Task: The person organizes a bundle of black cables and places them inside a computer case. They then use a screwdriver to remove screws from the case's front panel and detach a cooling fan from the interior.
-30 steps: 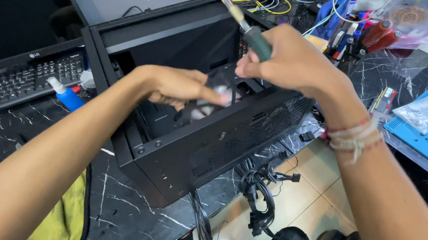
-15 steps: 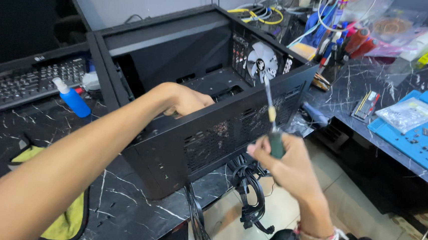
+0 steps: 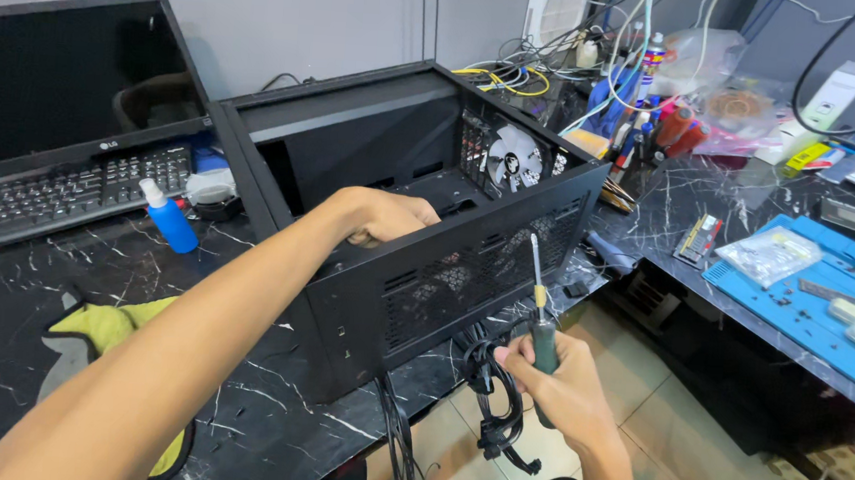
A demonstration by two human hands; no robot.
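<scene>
A black marble-patterned desk (image 3: 63,295) with white veins fills the left and lower part of the view, and a second stretch of it runs along the right. On its near edge lies an open black computer case (image 3: 419,219) on its side, its perforated panel facing the person and a round fan (image 3: 513,159) with pale blades fixed inside at the far end. Behind it to the left stands a dark monitor (image 3: 68,75), with a black keyboard (image 3: 60,194) in front of it. On the right a blue work mat (image 3: 825,298) carries small parts and a clear plastic bag. A yellow-green cloth (image 3: 110,333) lies on the desk under the left forearm. A bundle of black cables (image 3: 496,405) hangs from the desk edge below the case. A blue spray bottle (image 3: 170,218) with a white cap stands between the keyboard and the case.

The left hand (image 3: 384,217) reaches over the case's upper edge, fingers curled down inside; what they grip, if anything, is hidden. The right hand (image 3: 558,384) is closed around the dark green handle of a screwdriver (image 3: 540,313), held in front of the case, just off the desk edge, its thin shaft pointing up towards the perforated panel.
</scene>
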